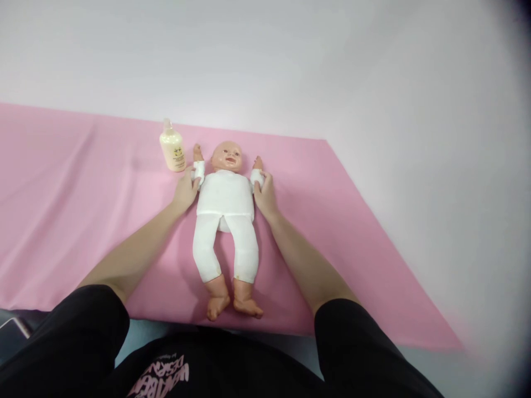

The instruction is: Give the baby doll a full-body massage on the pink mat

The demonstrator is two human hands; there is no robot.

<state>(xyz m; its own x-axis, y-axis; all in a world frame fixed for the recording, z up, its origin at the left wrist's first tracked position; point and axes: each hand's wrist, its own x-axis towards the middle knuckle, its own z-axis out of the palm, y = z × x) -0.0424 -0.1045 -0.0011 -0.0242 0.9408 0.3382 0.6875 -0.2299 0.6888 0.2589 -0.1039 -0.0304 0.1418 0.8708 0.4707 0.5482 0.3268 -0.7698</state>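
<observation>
1. Folds (pixel 86 153) run through the pink cloth (pixel 37 199) on the left of the desk; if your left forearm rubs and drags them, things could shift.
2. Bottle (pixel 173 150), pale yellow, appears to stand upright just beside your left fingertips; an outward swing of that wrist might knock it over.
3. Your left hand (pixel 185 189) has its grip closed round the doll's sleeved arm on that side, thumb inward; how firmly, you cannot tell from here. Squeezing low on the sleeve could let it slip.
4. The doll (pixel 226 194) lies face up between your hands, head away from you, feet near the desk's near edge; an uneven pull could twist it, and a pull towards you could bring its feet over that edge.
5. Your right hand (pixel 266 196) has a matching grip closed on the other sleeved arm; lifting by the arms alone might strain the shoulder joints.
</observation>
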